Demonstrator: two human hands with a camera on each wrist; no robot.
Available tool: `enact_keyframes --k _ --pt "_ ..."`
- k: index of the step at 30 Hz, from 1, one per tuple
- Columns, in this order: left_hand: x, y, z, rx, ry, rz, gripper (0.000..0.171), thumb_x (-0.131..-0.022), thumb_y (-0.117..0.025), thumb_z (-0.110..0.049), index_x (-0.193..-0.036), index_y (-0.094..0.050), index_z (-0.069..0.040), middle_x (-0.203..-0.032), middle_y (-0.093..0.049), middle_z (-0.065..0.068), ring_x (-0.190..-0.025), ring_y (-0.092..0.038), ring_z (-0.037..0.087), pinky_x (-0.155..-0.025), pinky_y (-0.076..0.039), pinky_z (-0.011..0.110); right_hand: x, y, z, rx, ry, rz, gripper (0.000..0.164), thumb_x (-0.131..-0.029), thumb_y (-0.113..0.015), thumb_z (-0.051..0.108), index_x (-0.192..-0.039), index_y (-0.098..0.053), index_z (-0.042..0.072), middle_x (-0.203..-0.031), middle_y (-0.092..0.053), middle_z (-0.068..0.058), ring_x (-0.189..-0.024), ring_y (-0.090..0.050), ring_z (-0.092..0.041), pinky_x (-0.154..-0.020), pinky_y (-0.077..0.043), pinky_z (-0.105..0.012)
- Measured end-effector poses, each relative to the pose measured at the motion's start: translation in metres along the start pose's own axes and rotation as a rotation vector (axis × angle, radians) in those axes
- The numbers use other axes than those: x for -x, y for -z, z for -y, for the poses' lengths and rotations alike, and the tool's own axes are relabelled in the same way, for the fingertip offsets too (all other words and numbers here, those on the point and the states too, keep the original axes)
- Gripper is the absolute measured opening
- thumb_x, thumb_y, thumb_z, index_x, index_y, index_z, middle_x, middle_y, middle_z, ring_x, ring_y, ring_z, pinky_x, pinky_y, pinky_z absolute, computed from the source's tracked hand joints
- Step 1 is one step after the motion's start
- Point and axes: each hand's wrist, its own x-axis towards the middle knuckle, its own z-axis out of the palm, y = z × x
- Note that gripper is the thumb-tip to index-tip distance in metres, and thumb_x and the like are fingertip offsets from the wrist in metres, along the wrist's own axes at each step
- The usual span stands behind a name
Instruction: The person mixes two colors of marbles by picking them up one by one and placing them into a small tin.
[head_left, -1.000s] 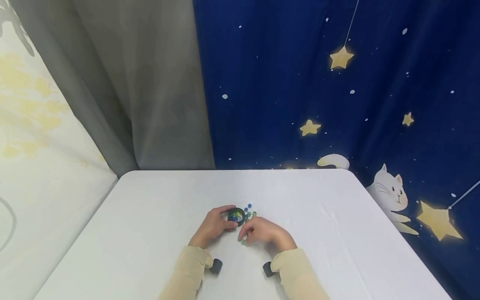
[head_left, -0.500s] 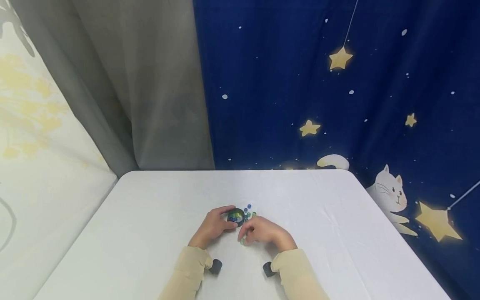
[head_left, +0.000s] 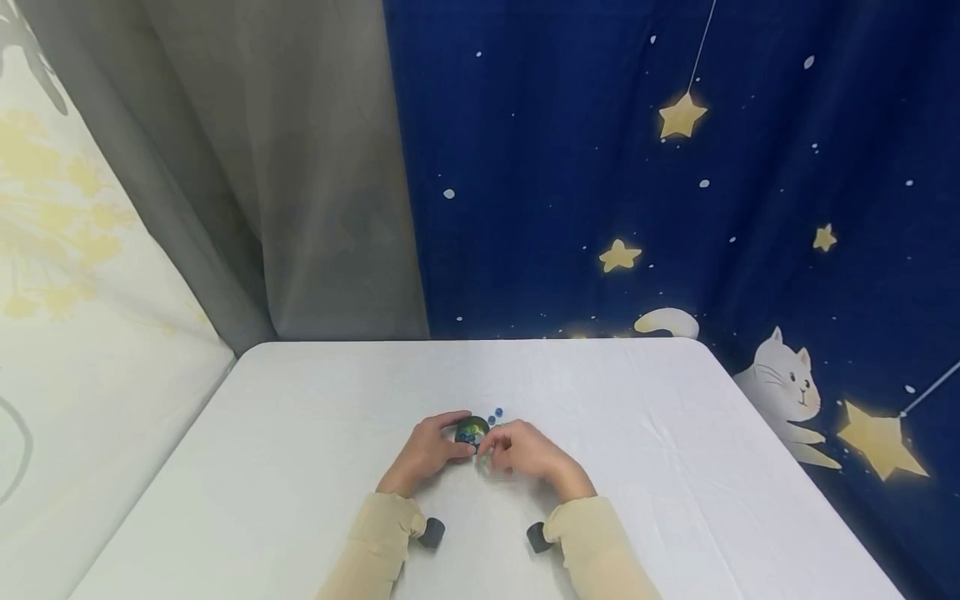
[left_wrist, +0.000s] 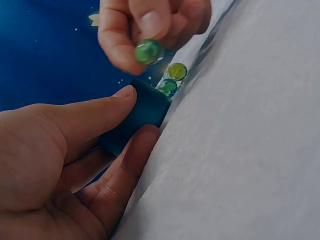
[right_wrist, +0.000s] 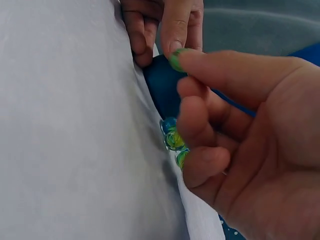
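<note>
Gripping small, round, dark teal cup [left_wrist: 146, 109] with left hand [head_left: 429, 450] on white table [head_left: 315, 442], blue and yellow-green marbles [head_left: 466, 437] inside. Pinching clear-green glass marble [left_wrist: 149, 51] in right hand [head_left: 528, 454], raised near cup. Also visible outside: two blue marbles [head_left: 498, 412], yellow-green glass marbles [left_wrist: 177, 71] close beside cup.

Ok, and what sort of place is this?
Probably a curtained-off indoor work corner, though whether at home or in a studio I can't tell. A starry blue curtain and a grey curtain hang behind a white table.
</note>
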Motion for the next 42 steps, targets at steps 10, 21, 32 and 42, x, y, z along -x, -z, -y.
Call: enact_keyframes --k 10,21,32,42 --pt "0.009 -0.007 -0.004 0.002 0.013 -0.008 0.061 -0.075 -0.084 -0.024 -0.131 -0.062 -0.016 -0.134 -0.058 0.009 -0.130 -0.046 0.035 -0.108 -0.033 0.055 0.006 0.000 0.000 -0.031 -0.020 -0.224 0.019 -0.084 -0.070 -0.001 -0.101 -0.073 0.007 -0.066 -0.061 0.001 -0.055 -0.055 -0.015 -0.051 -0.046 -0.026" --pt "0.010 -0.008 -0.004 0.001 0.012 -0.011 0.060 -0.075 -0.084 -0.024 -0.131 -0.062 -0.016 -0.134 -0.058 0.009 -0.130 -0.046 0.035 -0.108 -0.033 0.055 0.003 -0.003 0.002 -0.058 -0.033 -0.367 0.016 -0.085 -0.072 0.004 -0.101 -0.072 0.009 -0.070 -0.062 0.002 -0.062 -0.058 -0.013 -0.054 -0.050 -0.026" --pt "0.010 -0.009 -0.004 0.004 0.028 -0.020 0.060 -0.075 -0.084 -0.024 -0.131 -0.062 -0.017 -0.134 -0.058 0.009 -0.130 -0.046 0.035 -0.108 -0.033 0.055 0.000 -0.007 0.002 -0.036 -0.011 -0.403 0.016 -0.085 -0.072 0.003 -0.100 -0.072 0.008 -0.069 -0.061 0.003 -0.061 -0.056 -0.012 -0.053 -0.049 -0.024" --pt "0.009 -0.009 -0.003 0.002 0.016 -0.016 0.060 -0.075 -0.084 -0.025 -0.131 -0.063 -0.017 -0.131 -0.060 0.010 -0.128 -0.047 0.035 -0.107 -0.033 0.056 -0.003 -0.011 0.005 -0.041 -0.003 -0.511 0.015 -0.086 -0.072 0.004 -0.099 -0.073 0.010 -0.068 -0.060 0.004 -0.062 -0.057 -0.010 -0.053 -0.049 -0.024"
